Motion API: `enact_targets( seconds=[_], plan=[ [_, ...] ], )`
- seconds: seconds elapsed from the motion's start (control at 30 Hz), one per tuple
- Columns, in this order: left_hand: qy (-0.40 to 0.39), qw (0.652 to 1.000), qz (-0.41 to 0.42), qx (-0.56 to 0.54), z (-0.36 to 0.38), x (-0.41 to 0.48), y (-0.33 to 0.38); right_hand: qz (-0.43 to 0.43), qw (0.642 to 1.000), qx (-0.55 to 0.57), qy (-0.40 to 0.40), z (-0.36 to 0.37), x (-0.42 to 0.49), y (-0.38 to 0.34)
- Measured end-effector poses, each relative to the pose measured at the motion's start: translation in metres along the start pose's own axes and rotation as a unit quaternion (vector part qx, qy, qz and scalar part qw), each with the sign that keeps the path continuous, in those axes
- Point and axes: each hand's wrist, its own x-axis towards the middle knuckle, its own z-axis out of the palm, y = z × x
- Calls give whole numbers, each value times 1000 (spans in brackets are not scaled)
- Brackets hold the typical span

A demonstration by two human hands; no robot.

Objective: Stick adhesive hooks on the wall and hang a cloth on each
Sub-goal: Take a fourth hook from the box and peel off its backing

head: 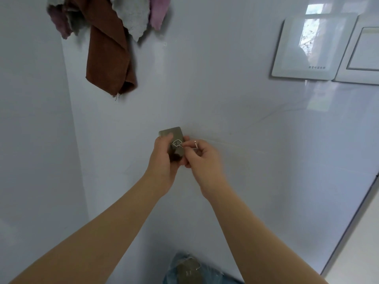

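A glossy pale wall (pixel 225 119) is seen, and at its top left a bunch of cloths is hung against it: a brown cloth (pixel 108 58) is draped lowest, with a grey cloth (pixel 131 17) and a pink cloth (pixel 158 11) bunched above and beside it. At the right, two white switch plates (pixel 303 48) are mounted side by side on the wall. At the bottom edge a grey hook plate (pixel 187 271) is laid on a knee (pixel 205 278) clad in blue denim.

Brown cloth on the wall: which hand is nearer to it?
Left. The left hand, gripping the hook plate, is below and to the right of the brown cloth. The right hand is farther right, pinching the plate's wire.
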Motion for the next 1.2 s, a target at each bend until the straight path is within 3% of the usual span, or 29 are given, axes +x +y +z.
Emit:
enact_targets(
  seconds=[0.37, 0.8, 1.0, 1.2],
  plan=[
    [80, 991, -91, -57, 7, 5, 8, 31, 999, -4, -35, 9, -3, 2],
    [70, 980, -102, -158, 10, 10, 24, -23, 993, -101, -48, 8, -4, 3],
    [40, 991, -61, -110, 8, 12, 25, -39, 994, -94, -42, 8, -1, 4],
    [50, 998, 21, -10, -1, 14, 27, 32, 999, -11, -43, -2, 0, 3]
  ],
)
